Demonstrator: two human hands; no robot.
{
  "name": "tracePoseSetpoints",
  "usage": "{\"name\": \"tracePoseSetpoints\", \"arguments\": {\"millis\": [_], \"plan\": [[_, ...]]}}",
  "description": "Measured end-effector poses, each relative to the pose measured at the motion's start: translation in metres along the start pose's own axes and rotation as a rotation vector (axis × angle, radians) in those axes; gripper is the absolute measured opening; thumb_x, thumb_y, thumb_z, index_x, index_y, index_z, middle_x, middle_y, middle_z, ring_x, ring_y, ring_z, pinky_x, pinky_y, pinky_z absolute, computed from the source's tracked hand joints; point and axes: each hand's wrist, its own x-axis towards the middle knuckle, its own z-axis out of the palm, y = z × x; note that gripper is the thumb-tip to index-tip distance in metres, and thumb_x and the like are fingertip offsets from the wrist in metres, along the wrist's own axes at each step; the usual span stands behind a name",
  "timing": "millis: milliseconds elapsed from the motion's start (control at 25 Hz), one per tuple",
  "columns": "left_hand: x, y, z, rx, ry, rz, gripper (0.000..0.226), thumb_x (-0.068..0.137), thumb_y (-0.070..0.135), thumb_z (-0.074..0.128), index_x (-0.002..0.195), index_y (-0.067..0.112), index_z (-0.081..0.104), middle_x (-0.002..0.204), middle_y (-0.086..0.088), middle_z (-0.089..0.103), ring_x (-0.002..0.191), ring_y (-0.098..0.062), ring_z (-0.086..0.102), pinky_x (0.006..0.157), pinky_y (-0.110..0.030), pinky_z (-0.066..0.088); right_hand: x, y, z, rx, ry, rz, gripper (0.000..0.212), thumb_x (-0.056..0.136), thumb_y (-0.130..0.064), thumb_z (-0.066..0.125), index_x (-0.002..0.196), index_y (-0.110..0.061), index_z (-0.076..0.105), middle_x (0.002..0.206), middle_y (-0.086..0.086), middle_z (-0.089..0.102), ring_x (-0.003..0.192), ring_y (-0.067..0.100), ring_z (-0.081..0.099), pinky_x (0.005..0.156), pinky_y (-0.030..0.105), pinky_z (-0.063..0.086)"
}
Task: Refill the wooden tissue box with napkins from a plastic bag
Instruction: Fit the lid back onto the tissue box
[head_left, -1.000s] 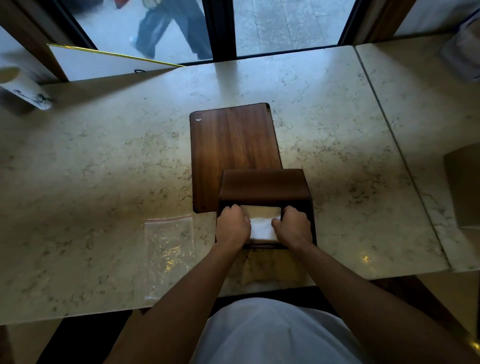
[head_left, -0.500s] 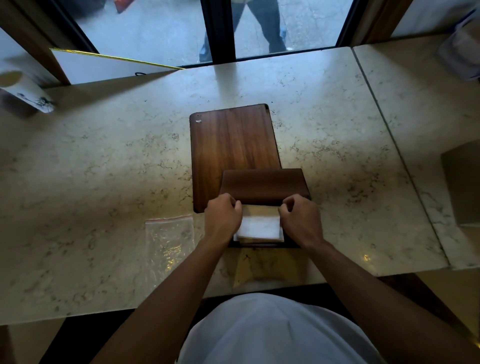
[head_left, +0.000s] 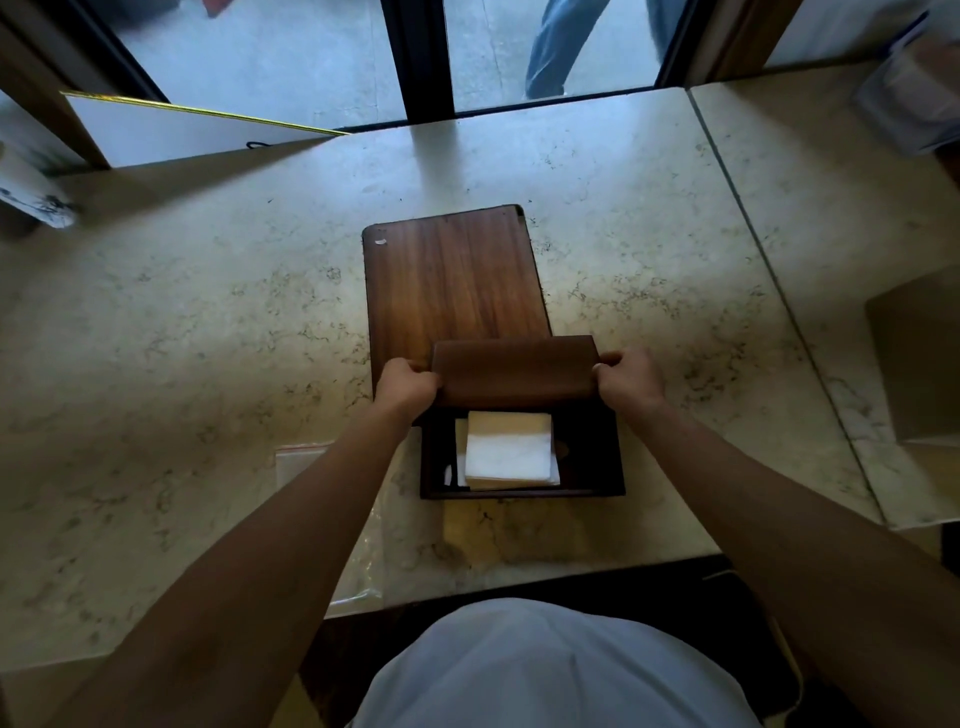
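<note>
I see my left hand (head_left: 408, 384) and right hand (head_left: 631, 382) each closed around one end of the far wall of the wooden tissue box (head_left: 522, 452), fingers curled over its edge. The box sits on the marble counter (head_left: 208, 338), near its front edge, just in front of a flat wooden board (head_left: 452, 280) that I take for the lid. Inside the box lies a stack of white napkins (head_left: 509, 449). The clear plastic bag (head_left: 363, 551) lies flat on the counter under my left forearm, left of the box.
</note>
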Motion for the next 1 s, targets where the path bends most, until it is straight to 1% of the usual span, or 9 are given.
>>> {"name": "tracePoseSetpoints", "arguments": {"millis": [120, 280, 360, 440, 560, 680, 760, 880, 1000], "plan": [[0.002, 0.0, 0.003, -0.097, 0.01, 0.005, 0.027, 0.089, 0.012, 0.067, 0.116, 0.008, 0.07, 0.102, -0.01, 0.071, 0.089, -0.022, 0.066, 0.067, -0.03, 0.053, 0.001, 0.001, 0.001, 0.117, 0.014, 0.046, 0.031, 0.088, -0.008, 0.067, 0.118, -0.005, 0.074, 0.113, 0.013, 0.075, 0.105, 0.029, 0.07, 0.091, 0.037, 0.059], [0.002, 0.002, -0.002, -0.228, 0.043, 0.011, 0.018, 0.09, 0.008, 0.068, 0.106, 0.016, 0.068, 0.096, -0.002, 0.068, 0.085, -0.015, 0.064, 0.063, -0.026, 0.053, 0.005, -0.001, -0.002, 0.234, 0.029, 0.094, 0.035, 0.088, -0.001, 0.068, 0.122, -0.007, 0.072, 0.116, 0.012, 0.075, 0.103, 0.024, 0.07, 0.09, 0.036, 0.06], [0.001, 0.004, -0.007, -0.291, 0.063, 0.021, 0.019, 0.09, 0.008, 0.068, 0.106, 0.017, 0.065, 0.098, -0.002, 0.067, 0.086, -0.015, 0.065, 0.06, -0.025, 0.054, 0.005, -0.006, -0.003, 0.315, 0.021, 0.081, 0.035, 0.089, 0.0, 0.068, 0.123, -0.008, 0.071, 0.117, 0.011, 0.074, 0.104, 0.023, 0.07, 0.091, 0.037, 0.06], [-0.002, 0.006, -0.015, -0.354, 0.095, 0.03, 0.02, 0.091, 0.006, 0.067, 0.107, 0.017, 0.064, 0.102, -0.004, 0.069, 0.091, -0.019, 0.068, 0.069, -0.031, 0.061, 0.005, -0.014, -0.005, 0.391, 0.018, 0.038, 0.033, 0.09, -0.001, 0.068, 0.122, -0.009, 0.071, 0.115, 0.009, 0.074, 0.104, 0.022, 0.07, 0.092, 0.039, 0.06], [-0.008, 0.003, -0.032, -0.357, 0.163, 0.103, 0.015, 0.091, 0.006, 0.068, 0.095, 0.02, 0.067, 0.1, -0.006, 0.071, 0.09, -0.021, 0.071, 0.077, -0.037, 0.063, 0.001, -0.027, -0.01, 0.43, 0.045, -0.068, 0.024, 0.09, -0.01, 0.071, 0.113, -0.012, 0.074, 0.106, 0.007, 0.075, 0.098, 0.021, 0.072, 0.086, 0.037, 0.062], [-0.022, -0.004, -0.049, -0.337, 0.149, 0.219, 0.015, 0.091, 0.007, 0.067, 0.088, 0.021, 0.07, 0.096, -0.007, 0.073, 0.086, -0.02, 0.072, 0.072, -0.032, 0.062, -0.009, -0.03, -0.02, 0.478, 0.045, -0.155, 0.007, 0.09, -0.022, 0.07, 0.093, -0.02, 0.076, 0.092, 0.005, 0.076, 0.087, 0.018, 0.071, 0.076, 0.035, 0.059], [-0.032, -0.011, -0.055, -0.362, 0.125, 0.247, 0.011, 0.092, 0.009, 0.065, 0.089, 0.016, 0.074, 0.09, -0.009, 0.076, 0.082, -0.021, 0.074, 0.068, -0.029, 0.061, -0.019, -0.023, -0.03, 0.541, 0.013, -0.147, 0.012, 0.09, -0.028, 0.068, 0.084, -0.022, 0.076, 0.084, 0.004, 0.074, 0.077, 0.016, 0.066, 0.067, 0.032, 0.055], [-0.049, -0.024, -0.055, -0.448, 0.095, 0.219, 0.014, 0.094, 0.009, 0.063, 0.096, 0.002, 0.075, 0.081, -0.01, 0.077, 0.078, -0.024, 0.076, 0.068, -0.03, 0.061, -0.036, -0.005, -0.042, 0.727, -0.133, -0.068, 0.02, 0.093, -0.027, 0.067, 0.095, -0.01, 0.077, 0.084, 0.009, 0.072, 0.075, 0.018, 0.066, 0.066, 0.03, 0.054], [-0.064, -0.041, -0.052, -0.501, 0.053, 0.164, 0.015, 0.093, 0.011, 0.067, 0.101, 0.001, 0.075, 0.091, -0.013, 0.077, 0.085, -0.025, 0.076, 0.076, -0.034, 0.062, -0.049, 0.01, -0.045, 0.758, -0.232, -0.005, 0.024, 0.096, -0.018, 0.067, 0.108, 0.001, 0.073, 0.093, 0.013, 0.073, 0.082, 0.02, 0.069, 0.071, 0.029, 0.055]]}}
